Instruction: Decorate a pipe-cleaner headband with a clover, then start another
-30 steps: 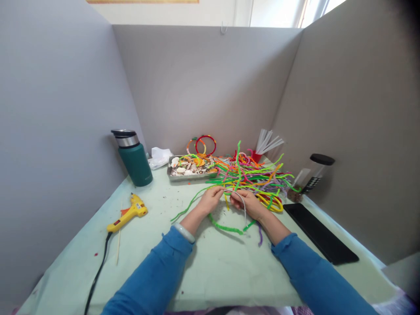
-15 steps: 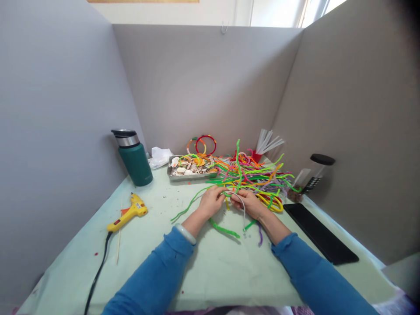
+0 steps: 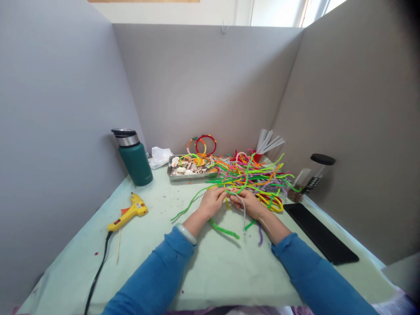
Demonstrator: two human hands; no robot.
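My left hand (image 3: 211, 203) and my right hand (image 3: 248, 204) meet over the table, fingers pinched together around a thin white curved strip (image 3: 243, 209) and a bright green pipe cleaner (image 3: 248, 174). The strip arcs down between the hands to a free end. One end of the green pipe cleaner rises from my right fingers, leaning right. A green pipe cleaner length (image 3: 225, 230) trails below my left hand, and a thinner green one (image 3: 185, 211) stretches out to its left. Under my right wrist lies a short purple piece (image 3: 260, 235). My fingers hide the exact point of contact.
Behind my hands spreads a pile of coloured pipe cleaners (image 3: 262, 177). A metal tray (image 3: 192, 176) holds shells. To the left are a yellow glue gun (image 3: 127, 215) and a green bottle (image 3: 135, 164). A black slab (image 3: 320, 234) and a clear jar (image 3: 315, 173) stay right.
The upright end of the green pipe cleaner has swung down and to the right, now leaning over the pile. Both hands stay almost in the same place.
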